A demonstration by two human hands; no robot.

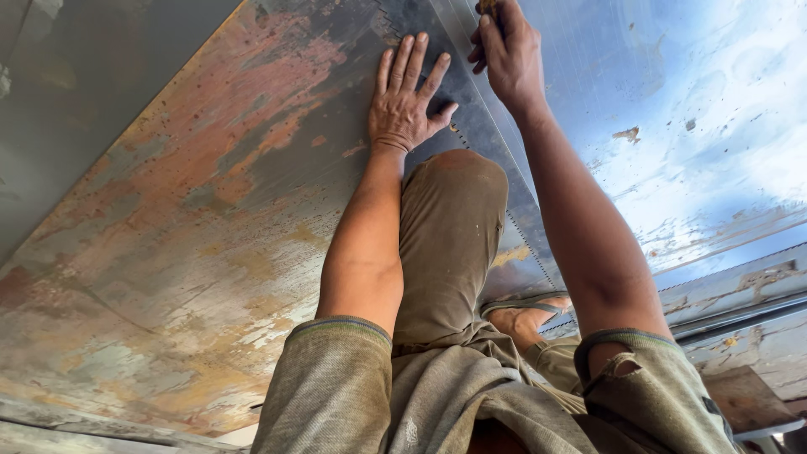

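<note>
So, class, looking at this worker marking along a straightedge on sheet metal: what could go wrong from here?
The left hand lies flat, pinning the long grey metal straightedge on the rusty steel sheet; if the pressure eases, the rule may slide and the line wander. The right hand has a closed grip on a small tool near the edge, so a slip could nick the bare fingers. The sandalled foot rests on bare metal.

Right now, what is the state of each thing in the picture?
Left hand: open, flat on the metal ruler.
Right hand: closed on a small tool, mostly hidden.
Metal ruler: lying along the sheet.
Rusty metal sheet: lying flat, stained.
Knee: bent, on the sheet.
</note>
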